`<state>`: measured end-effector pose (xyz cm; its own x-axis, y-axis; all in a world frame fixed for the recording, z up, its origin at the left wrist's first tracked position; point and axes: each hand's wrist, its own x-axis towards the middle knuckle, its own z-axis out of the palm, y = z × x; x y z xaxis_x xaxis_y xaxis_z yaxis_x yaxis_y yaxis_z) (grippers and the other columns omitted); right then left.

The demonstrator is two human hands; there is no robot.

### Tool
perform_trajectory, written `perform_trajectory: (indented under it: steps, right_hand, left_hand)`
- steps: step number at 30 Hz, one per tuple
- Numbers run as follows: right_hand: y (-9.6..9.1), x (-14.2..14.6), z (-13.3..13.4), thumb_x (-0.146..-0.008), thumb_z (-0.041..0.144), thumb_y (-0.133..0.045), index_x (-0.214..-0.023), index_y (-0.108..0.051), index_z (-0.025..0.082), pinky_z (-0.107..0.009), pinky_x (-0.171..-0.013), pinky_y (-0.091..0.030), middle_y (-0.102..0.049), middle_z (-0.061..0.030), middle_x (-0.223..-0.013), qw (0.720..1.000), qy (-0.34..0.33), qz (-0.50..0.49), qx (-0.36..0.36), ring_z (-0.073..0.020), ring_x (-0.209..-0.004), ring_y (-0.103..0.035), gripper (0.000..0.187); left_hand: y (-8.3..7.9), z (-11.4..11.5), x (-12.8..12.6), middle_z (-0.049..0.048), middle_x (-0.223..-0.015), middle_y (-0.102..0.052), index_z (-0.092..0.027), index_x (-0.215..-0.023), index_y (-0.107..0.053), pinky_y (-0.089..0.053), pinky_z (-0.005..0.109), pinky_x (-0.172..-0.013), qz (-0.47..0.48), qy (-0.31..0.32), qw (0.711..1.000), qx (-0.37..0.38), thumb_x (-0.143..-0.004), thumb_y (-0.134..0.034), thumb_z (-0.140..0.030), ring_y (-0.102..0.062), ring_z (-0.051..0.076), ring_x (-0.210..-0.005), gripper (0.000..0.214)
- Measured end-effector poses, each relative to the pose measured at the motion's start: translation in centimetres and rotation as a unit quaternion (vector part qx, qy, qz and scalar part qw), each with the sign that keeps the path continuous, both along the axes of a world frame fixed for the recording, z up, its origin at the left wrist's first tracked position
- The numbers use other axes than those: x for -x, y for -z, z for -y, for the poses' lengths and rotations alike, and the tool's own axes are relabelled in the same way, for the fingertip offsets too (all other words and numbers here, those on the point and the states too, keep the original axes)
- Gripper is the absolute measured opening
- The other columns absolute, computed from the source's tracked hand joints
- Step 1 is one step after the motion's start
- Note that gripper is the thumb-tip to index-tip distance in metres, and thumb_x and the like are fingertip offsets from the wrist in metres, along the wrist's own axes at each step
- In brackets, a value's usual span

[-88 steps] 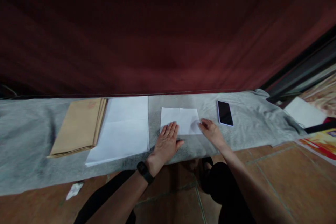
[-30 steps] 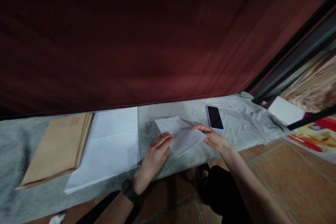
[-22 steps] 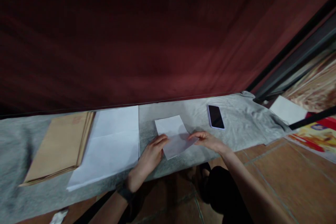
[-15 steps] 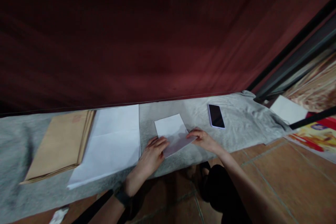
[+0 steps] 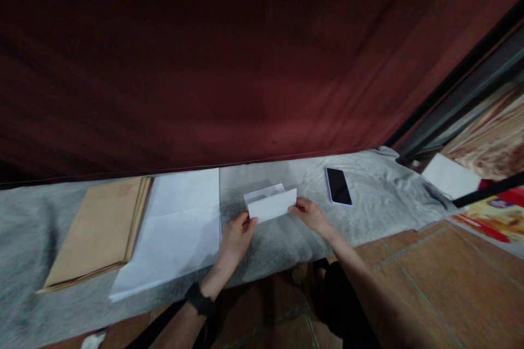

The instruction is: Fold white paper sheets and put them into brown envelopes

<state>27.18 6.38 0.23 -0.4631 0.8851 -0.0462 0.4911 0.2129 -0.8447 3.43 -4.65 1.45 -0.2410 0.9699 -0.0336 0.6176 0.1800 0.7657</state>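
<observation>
A small sheet of white paper (image 5: 272,206) is bent over on itself, its near part standing up in front of the far part. My left hand (image 5: 237,234) pinches the paper's near left corner between thumb and fingers. At the right end, my right hand (image 5: 310,214) grips the edge with the thumb in front. To the left of my left hand lie large white paper sheets (image 5: 176,229). Beyond my right hand a phone (image 5: 339,186) with a dark screen lies face up in a pale purple case.
Brown paper envelopes (image 5: 94,229) are stacked at the left, beside the large sheets. Grey cloth (image 5: 380,202) covers the narrow surface. A dark red panel (image 5: 245,92) rises behind it. Tiled floor (image 5: 442,278) and a colourful printed box (image 5: 495,215) show at the right.
The small paper's near edge has been lifted and folded up, away from me. Both hands have moved with it, and the left hand now pinches the corner where it previously lay over the paper.
</observation>
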Motion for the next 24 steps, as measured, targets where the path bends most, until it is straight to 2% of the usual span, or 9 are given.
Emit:
perform_trajectory:
  steps: [4,6,9,12,19,24]
  right_hand:
    - [0.3,1.2,-0.2,-0.087,0.036,-0.058,-0.074,-0.057,0.027,-0.031,-0.067,-0.046,-0.059,-0.0008,-0.068,0.996,0.060,0.054,-0.048,-0.0201,-0.068,-0.059,0.016]
    - [0.5,1.6,-0.3,-0.086,0.037,-0.060,-0.074,-0.056,0.028,-0.030,-0.066,-0.045,-0.056,0.0001,-0.066,0.994,0.077,0.058,-0.053,-0.0202,-0.068,-0.058,0.015]
    - [0.8,2.0,-0.2,-0.086,0.035,-0.063,-0.090,-0.060,0.031,-0.031,-0.068,-0.045,-0.059,0.0001,-0.072,0.991,0.100,0.064,-0.066,-0.0212,-0.072,-0.061,0.006]
    - [1.0,2.3,0.1,-0.089,0.032,-0.060,-0.108,-0.060,0.030,-0.034,-0.072,-0.046,-0.063,-0.0020,-0.080,0.987,0.103,0.093,-0.075,-0.0234,-0.077,-0.065,0.018]
    - [0.9,2.9,0.8,-0.093,0.033,-0.056,-0.121,-0.057,0.030,-0.042,-0.084,-0.049,-0.068,-0.0080,-0.099,0.985,0.105,0.123,-0.064,-0.0296,-0.095,-0.067,0.028]
    - [0.5,3.2,1.3,-0.095,0.027,-0.053,-0.125,-0.056,0.027,-0.041,-0.090,-0.048,-0.068,-0.0104,-0.111,0.975,0.093,0.177,-0.094,-0.0281,-0.102,-0.066,0.030]
  left_hand:
    - [0.2,-0.7,0.0,0.0073,-0.095,-0.076,-0.018,-0.103,-0.066,-0.050,0.029,-0.073,-0.008,-0.041,0.999,-0.003,-0.094,-0.051,-0.026,-0.071,0.020,-0.085,0.020]
    - [0.2,-1.0,-0.1,0.0074,-0.094,-0.076,-0.017,-0.113,-0.063,-0.050,0.030,-0.074,-0.032,-0.057,0.998,0.001,-0.094,-0.051,-0.026,-0.072,0.020,-0.085,0.024]
    - [0.2,-1.2,-0.3,0.0075,-0.093,-0.076,-0.015,-0.136,-0.051,-0.052,0.032,-0.073,-0.064,-0.071,0.995,-0.002,-0.094,-0.050,-0.027,-0.072,0.022,-0.083,0.043]
    - [0.2,-1.4,-0.3,0.0073,-0.093,-0.076,-0.015,-0.148,-0.038,-0.053,0.034,-0.069,-0.093,-0.080,0.992,-0.015,-0.094,-0.049,-0.027,-0.073,0.025,-0.079,0.057]
    - [0.3,-1.9,-0.4,0.0106,-0.093,-0.077,-0.013,-0.146,-0.043,-0.055,0.036,-0.070,-0.200,-0.060,0.977,0.028,-0.096,-0.043,-0.023,-0.074,0.027,-0.082,0.051]
    - [0.5,-1.7,-0.9,0.0129,-0.096,-0.077,-0.013,-0.141,-0.051,-0.056,0.035,-0.071,-0.288,-0.058,0.956,0.007,-0.097,-0.041,-0.021,-0.074,0.026,-0.083,0.046]
